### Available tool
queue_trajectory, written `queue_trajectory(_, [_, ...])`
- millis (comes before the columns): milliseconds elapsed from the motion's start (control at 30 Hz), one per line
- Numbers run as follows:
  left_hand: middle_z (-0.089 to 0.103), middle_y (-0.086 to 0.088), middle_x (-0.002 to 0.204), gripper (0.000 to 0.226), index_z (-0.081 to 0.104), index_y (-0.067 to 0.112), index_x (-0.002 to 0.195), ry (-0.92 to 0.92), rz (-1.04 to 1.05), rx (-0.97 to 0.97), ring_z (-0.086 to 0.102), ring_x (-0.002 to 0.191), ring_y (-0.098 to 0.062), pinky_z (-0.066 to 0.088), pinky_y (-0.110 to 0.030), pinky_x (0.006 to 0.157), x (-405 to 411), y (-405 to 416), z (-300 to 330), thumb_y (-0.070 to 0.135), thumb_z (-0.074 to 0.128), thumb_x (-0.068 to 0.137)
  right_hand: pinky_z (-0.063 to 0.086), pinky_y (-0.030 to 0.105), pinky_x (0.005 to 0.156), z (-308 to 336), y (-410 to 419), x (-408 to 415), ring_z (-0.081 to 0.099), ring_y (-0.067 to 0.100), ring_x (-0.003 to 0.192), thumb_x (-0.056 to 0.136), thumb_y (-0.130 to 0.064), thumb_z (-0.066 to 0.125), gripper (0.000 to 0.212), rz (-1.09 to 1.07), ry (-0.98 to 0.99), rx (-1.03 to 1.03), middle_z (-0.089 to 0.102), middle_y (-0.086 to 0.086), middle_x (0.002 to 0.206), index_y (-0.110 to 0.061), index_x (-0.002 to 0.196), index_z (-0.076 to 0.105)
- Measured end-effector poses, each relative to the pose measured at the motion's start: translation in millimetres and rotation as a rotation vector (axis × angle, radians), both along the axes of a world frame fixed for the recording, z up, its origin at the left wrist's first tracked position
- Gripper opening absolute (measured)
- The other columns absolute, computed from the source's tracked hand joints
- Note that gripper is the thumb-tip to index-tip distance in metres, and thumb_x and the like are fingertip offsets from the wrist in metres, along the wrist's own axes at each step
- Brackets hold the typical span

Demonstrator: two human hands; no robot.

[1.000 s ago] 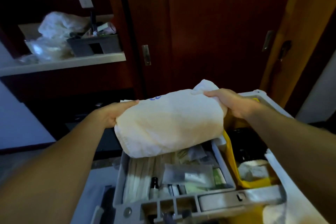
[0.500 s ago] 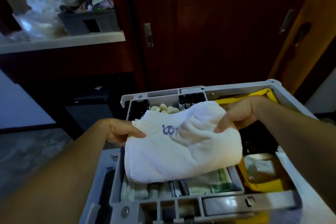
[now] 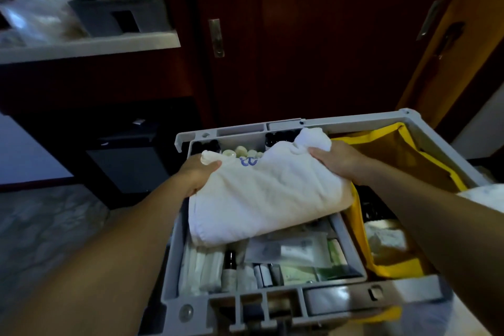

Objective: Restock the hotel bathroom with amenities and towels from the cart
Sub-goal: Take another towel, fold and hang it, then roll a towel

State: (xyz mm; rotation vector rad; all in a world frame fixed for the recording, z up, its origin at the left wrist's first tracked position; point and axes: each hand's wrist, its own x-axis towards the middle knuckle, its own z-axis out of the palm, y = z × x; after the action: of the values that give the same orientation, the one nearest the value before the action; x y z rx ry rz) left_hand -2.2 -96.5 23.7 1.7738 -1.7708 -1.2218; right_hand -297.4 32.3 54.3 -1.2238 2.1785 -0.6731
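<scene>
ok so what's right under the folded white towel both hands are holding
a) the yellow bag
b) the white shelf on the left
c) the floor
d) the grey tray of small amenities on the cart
d: the towel, gripped at its ends by the left hand and right hand, sits over the grey amenity tray; the yellow bag lies to its right.
</scene>
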Motion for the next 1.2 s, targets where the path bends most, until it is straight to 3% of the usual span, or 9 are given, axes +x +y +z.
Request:
queue_trajectory(100, [0.045, -0.018, 0.148, 0.067, 0.033, 0.008, 0.15, -0.202, 0.043, -0.143, 0.047, 0.131, -0.039, 0.042, -0.042, 0.101, -11, -2, -4, 0.04, 0.058, 0.098, 0.036, 0.034, 0.073, 1, 1, 7, 0.058, 0.038, 0.101, 0.101, -0.055, 0.041, 0.065, -0.064, 0.219, 0.054, 0.063, 0.027, 0.117, 0.005, 0.116, 0.061])
queue_trajectory(233, [0.049, -0.024, 0.142, 0.074, 0.024, 0.002, 0.149, -0.297, 0.081, -0.226, 0.05, 0.127, -0.044, 0.045, -0.051, 0.1, -17, -3, -13, 0.042, 0.058, 0.097, 0.038, 0.036, 0.077, 1, -3, 10, 0.057, 0.041, 0.111, 0.101, -0.058, 0.037, 0.069, -0.082, 0.312, 0.153, 0.06, 0.026, 0.124, 0.004, 0.121, 0.057])
queue_trajectory(400, [0.055, -0.016, 0.128, 0.063, 0.039, 0.007, 0.132, -0.698, -0.081, -0.64, 0.056, 0.112, -0.035, 0.049, -0.045, 0.089, -27, 9, -22, 0.045, 0.067, 0.089, 0.044, 0.037, 0.076, 3, -4, 10, 0.06, 0.038, 0.108, 0.088, -0.078, 0.041, 0.081, -0.15, 0.385, 0.226, 0.062, 0.018, 0.125, -0.007, 0.126, 0.056])
queue_trajectory(467, [0.055, -0.01, 0.124, 0.053, 0.052, 0.012, 0.124, -0.621, -0.315, -0.854, 0.051, 0.113, -0.03, 0.041, -0.041, 0.096, -43, 10, -23, 0.051, 0.061, 0.09, 0.042, 0.035, 0.074, 9, -1, 13, 0.062, 0.036, 0.108, 0.085, -0.081, 0.044, 0.085, -0.161, 0.529, 0.266, 0.063, 0.016, 0.123, -0.01, 0.131, 0.052])
queue_trajectory(600, [0.046, -0.006, 0.147, 0.055, 0.04, 0.021, 0.145, -0.487, -0.694, -0.553, 0.039, 0.132, -0.027, 0.025, -0.042, 0.112, -72, 31, -25, 0.052, 0.034, 0.101, 0.049, 0.041, 0.085, 23, -3, 28, 0.053, 0.036, 0.123, 0.089, -0.06, 0.062, 0.086, -0.062, 0.769, 0.082, 0.046, 0.015, 0.139, -0.014, 0.15, 0.022])
queue_trajectory(700, [0.045, -0.013, 0.146, 0.049, 0.036, 0.015, 0.146, -0.578, -0.735, -0.576, 0.045, 0.128, -0.034, 0.035, -0.042, 0.105, -77, 41, -22, 0.042, 0.033, 0.105, 0.028, 0.048, 0.118, 19, -7, 55, 0.033, 0.032, 0.142, 0.098, -0.045, 0.053, 0.056, 0.389, 1.01, -0.169, 0.033, 0.011, 0.153, -0.02, 0.146, 0.04])
queue_trajectory(800, [0.045, -0.013, 0.147, 0.054, 0.035, 0.018, 0.148, -0.579, -0.726, -0.519, 0.045, 0.129, -0.034, 0.038, -0.042, 0.103, -74, 36, -22, 0.047, 0.034, 0.102, 0.013, 0.051, 0.122, 1, -5, 74, 0.025, 0.029, 0.147, 0.101, -0.054, 0.03, 0.048, 0.677, 0.942, -0.018, 0.034, 0.009, 0.157, -0.033, 0.141, 0.048])
queue_trajectory(1100, [0.05, -0.014, 0.141, 0.062, 0.042, 0.015, 0.144, -0.881, -0.671, -0.623, 0.046, 0.127, -0.034, 0.03, -0.044, 0.108, -52, 14, -29, 0.045, 0.008, 0.102, -0.004, 0.062, 0.119, -19, -12, 73, -0.002, 0.035, 0.154, 0.093, -0.072, 0.024, 0.08, 0.331, 0.991, 0.229, 0.01, 0.008, 0.167, -0.027, 0.159, 0.015])
queue_trajectory(1200, [0.056, -0.011, 0.125, 0.046, 0.048, 0.014, 0.13, -0.764, -0.529, -0.735, 0.05, 0.114, -0.029, 0.037, -0.04, 0.102, -53, 14, -32, 0.043, 0.034, 0.098, -0.002, 0.065, 0.118, -19, -18, 75, -0.001, 0.037, 0.153, 0.095, -0.067, 0.023, 0.076, 0.336, 1.005, 0.276, 0.012, 0.009, 0.167, -0.027, 0.159, 0.016])
